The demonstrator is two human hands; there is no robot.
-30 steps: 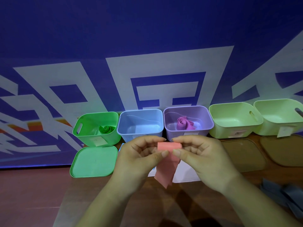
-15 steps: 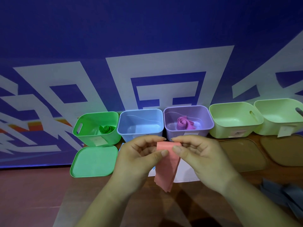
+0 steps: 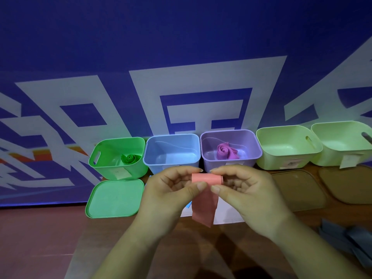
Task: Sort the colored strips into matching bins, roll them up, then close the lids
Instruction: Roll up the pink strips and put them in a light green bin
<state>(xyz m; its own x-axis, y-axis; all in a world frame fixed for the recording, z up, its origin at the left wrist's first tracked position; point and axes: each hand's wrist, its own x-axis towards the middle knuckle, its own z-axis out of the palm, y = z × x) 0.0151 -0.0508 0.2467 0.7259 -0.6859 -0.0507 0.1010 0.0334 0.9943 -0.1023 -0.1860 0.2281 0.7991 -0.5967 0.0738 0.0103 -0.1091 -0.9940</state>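
Both hands hold a pink strip (image 3: 205, 206) in front of the bins. My left hand (image 3: 171, 190) and my right hand (image 3: 243, 190) pinch its rolled top end, and its loose tail hangs down toward the table. Behind stand a green bin (image 3: 104, 164) with a rolled green strip (image 3: 129, 159), an empty blue bin (image 3: 171, 164), a purple bin (image 3: 249, 158) with a purple roll (image 3: 225, 151), and two pale green bins (image 3: 281, 158) (image 3: 342, 154).
A green lid (image 3: 114, 198) lies before the green bin. Two brown lids (image 3: 298, 190) (image 3: 346, 184) lie before the pale green bins. A white lid (image 3: 227, 214) shows under my hands. Grey strips (image 3: 348, 242) lie at the right. A blue banner stands behind.
The roll at the top of the pink strip has grown thicker and the hanging tail is shorter. Both hands stay in about the same place.
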